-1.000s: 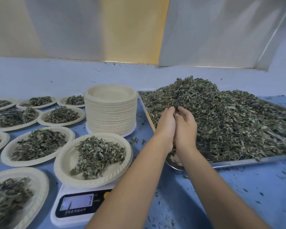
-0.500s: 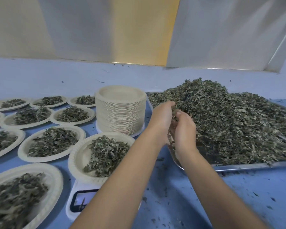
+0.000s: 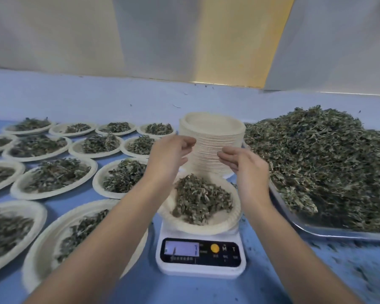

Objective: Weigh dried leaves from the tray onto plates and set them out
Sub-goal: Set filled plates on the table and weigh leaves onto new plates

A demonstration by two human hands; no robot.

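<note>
We hold our left grip [image 3: 169, 159] and right grip [image 3: 247, 165], both loose and empty, over the round pale paper plate [image 3: 208, 229] of dried green leaves [image 3: 200, 198] on the white scale [image 3: 201, 269].

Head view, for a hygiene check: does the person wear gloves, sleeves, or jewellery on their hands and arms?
No. The left hand and right hand are ungloved, and both forearms are bare to the frame edge. No sleeve, watch, bracelet or ring shows.
</note>
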